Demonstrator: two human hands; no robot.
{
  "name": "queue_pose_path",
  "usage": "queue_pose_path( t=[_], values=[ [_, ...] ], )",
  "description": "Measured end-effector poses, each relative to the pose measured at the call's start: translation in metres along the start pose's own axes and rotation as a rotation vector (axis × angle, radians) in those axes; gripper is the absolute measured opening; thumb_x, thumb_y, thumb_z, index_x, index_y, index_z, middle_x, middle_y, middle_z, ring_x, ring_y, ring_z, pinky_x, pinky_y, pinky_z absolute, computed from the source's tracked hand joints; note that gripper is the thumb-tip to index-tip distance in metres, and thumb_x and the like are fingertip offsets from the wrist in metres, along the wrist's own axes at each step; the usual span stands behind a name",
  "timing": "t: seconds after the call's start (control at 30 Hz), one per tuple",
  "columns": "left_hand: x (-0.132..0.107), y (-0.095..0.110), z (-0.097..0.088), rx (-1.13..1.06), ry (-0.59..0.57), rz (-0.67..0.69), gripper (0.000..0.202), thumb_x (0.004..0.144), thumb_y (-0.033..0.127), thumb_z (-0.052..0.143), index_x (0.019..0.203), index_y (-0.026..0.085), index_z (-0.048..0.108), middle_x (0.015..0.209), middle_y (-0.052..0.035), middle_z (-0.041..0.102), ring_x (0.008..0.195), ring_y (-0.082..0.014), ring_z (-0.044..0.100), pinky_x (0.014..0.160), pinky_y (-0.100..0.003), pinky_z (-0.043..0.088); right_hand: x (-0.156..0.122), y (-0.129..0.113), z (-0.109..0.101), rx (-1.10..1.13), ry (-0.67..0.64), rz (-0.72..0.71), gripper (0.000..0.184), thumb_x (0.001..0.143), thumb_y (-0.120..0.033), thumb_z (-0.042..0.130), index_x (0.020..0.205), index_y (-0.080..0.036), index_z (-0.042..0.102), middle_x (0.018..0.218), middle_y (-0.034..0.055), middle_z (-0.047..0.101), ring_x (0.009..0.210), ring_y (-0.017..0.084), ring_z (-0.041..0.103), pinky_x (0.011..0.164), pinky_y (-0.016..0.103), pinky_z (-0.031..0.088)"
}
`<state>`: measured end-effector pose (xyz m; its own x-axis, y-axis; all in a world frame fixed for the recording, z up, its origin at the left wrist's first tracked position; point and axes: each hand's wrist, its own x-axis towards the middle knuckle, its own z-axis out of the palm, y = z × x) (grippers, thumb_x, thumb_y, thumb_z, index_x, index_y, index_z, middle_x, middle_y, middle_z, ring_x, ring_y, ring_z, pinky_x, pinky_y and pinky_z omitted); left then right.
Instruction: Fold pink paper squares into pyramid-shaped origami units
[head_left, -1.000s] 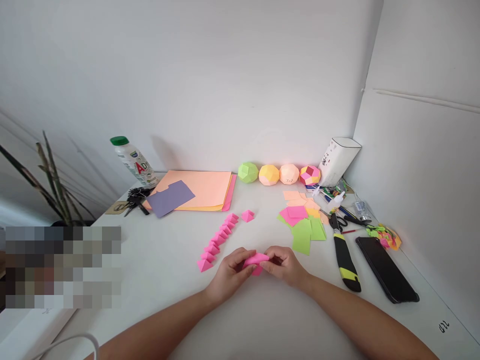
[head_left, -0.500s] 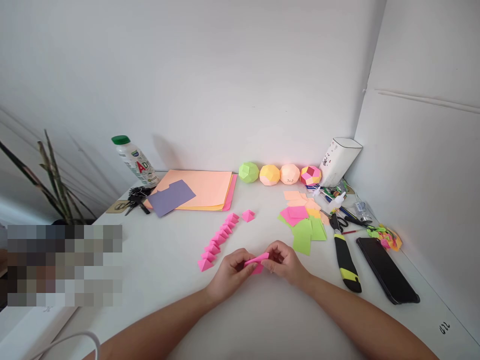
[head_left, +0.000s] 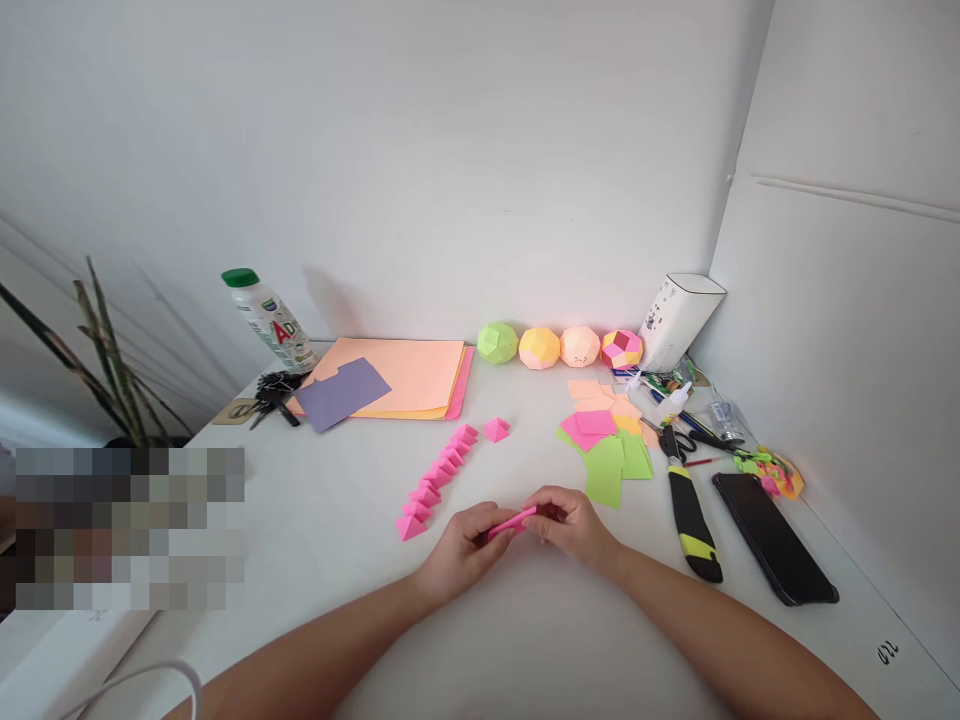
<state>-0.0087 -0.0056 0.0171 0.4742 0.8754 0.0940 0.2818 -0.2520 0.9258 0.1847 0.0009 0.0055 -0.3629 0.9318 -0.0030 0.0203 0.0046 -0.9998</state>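
While the white tabletop (head_left: 315, 520) spreads wide before me, L hand (head_left: 459, 548) and R hand (head_left: 576, 527) meet over it, both pinched narrow, w/ a row of pink paper pyramids (head_left: 441, 472) just beyond L hand. Btwn their fingertips: a pink paper piece (head_left: 514, 523). Half a sec ago its flap hung below; now that's out of sight, prob. a fold closing. Looks like a slim bar, tilted up twd R hand.
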Motion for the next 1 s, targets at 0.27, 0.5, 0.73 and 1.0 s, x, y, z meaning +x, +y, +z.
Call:
queue_pose_path(
  t=[0.27,0.5,0.73,1.0],
  values=[
    [-0.0003,-0.0031,-0.0001,-0.002,-0.032,0.011,0.027,0.087,0.029,0.048,0.099,0.022,0.071,0.064,-0.0005,0.053,0.06,-0.0136,0.046,0.056,-0.024,0.039,0.0016,-0.0008,-0.0021,0.008,-0.014,-0.027,0.02,0.076,-0.037,0.068,0.081,-0.018,0.066,0.077,0.0011,0.058,0.054,0.01,0.05,0.05,0.025,0.043],
    [-0.0011,-0.0057,-0.0002,-0.006,-0.047,0.007,0.027,0.088,0.03,0.047,0.098,0.022,0.071,0.064,0.0002,0.051,0.059,-0.0132,0.043,0.055,-0.023,0.037,0.0016,-0.0033,-0.0025,0.034,-0.019,-0.029,0.016,0.077,-0.034,0.067,0.079,-0.018,0.066,0.078,0.0009,0.057,0.054,0.009,0.049,0.051,0.025,0.042],
    [-0.0015,-0.0016,-0.001,-0.021,-0.073,0.005,0.026,0.087,0.028,0.047,0.092,0.018,0.071,0.062,0.0009,0.05,0.057,-0.012,0.042,0.053,-0.023,0.035,0.0018,-0.0041,-0.0011,0.023,-0.005,-0.033,0.016,0.076,-0.033,0.068,0.074,-0.017,0.066,0.074,0.0004,0.057,0.052,0.009,0.049,0.05,0.025,0.041],
    [-0.001,-0.0015,-0.0017,-0.062,-0.076,0.003,0.028,0.087,0.03,0.047,0.076,0.014,0.068,0.057,0.0023,0.045,0.053,-0.0099,0.037,0.049,-0.022,0.031,0.0,-0.0023,-0.0001,-0.015,-0.017,-0.083,0.017,0.075,-0.033,0.069,0.075,-0.017,0.066,0.073,0.0015,0.057,0.055,0.01,0.049,0.05,0.024,0.041]
  ],
)
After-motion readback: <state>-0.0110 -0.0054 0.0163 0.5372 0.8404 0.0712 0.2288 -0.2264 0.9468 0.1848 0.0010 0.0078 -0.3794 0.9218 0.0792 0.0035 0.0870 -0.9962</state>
